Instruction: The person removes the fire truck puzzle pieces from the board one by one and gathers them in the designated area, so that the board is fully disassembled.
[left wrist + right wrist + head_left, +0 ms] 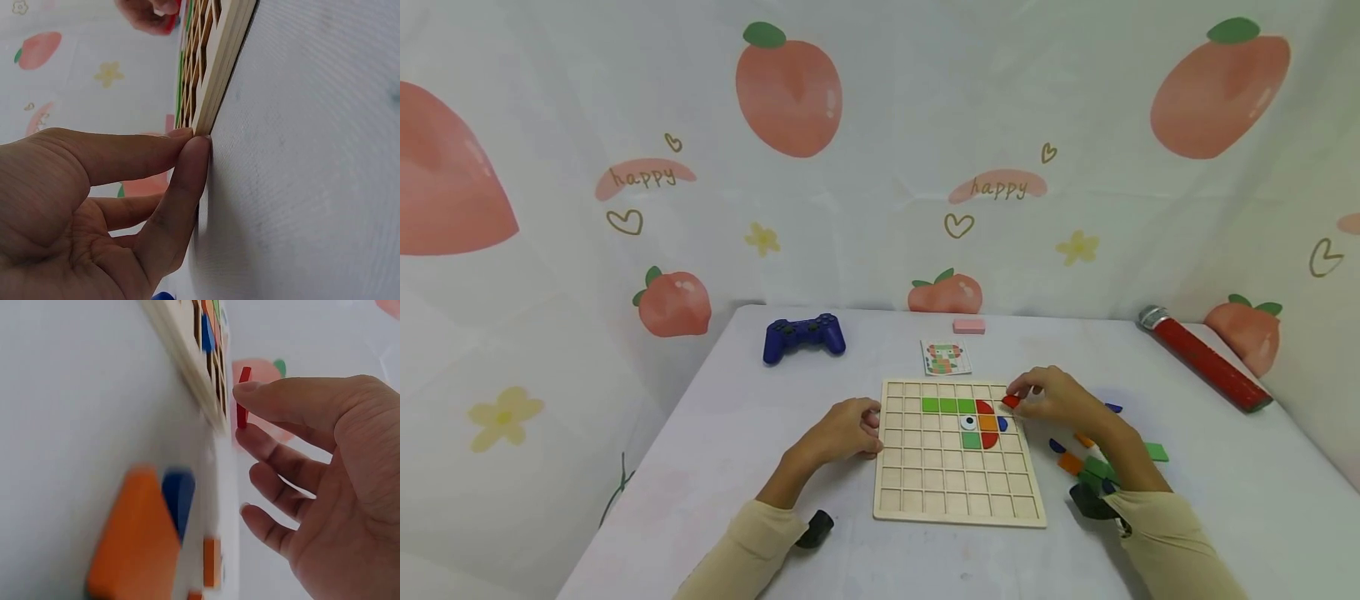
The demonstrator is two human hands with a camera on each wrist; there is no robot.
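Lying flat beneath everything, the white tabletop [722, 417] is carrying your grid board [955, 483], which is sitting between your hands, probably so both can reach it. Taking the board's middle as the dial's centre, a red cylinder [1210, 362] is resting far off at two o'clock. Your left hand [842, 432] is pinching the board's rim at nine o'clock, likely steadying it. Your right hand [1063, 400], well apart from the left, is hovering at two. The blue game controller [805, 337] is sitting at ten, seemingly parked aside. A picture card [947, 357] is lying at twelve, perhaps kept in your sight line, with a pink block [968, 327] beyond it. Loose green pieces [1097, 468] are lying at three, presumably for easy reach. Smallest, a red piece [242, 400] is being pinched between your right thumb and fingertip near the board's one-to-two o'clock corner; whether it is touching the board, you cannot tell.

For room, a broad band of tabletop is separating the board from the table's nine o'clock edge. Your right forearm is crossing above the loose pieces, narrowing space at three. Raised ridges are bounding every cell, and a fitted blue piece [1002, 424] is sitting just below the red one.
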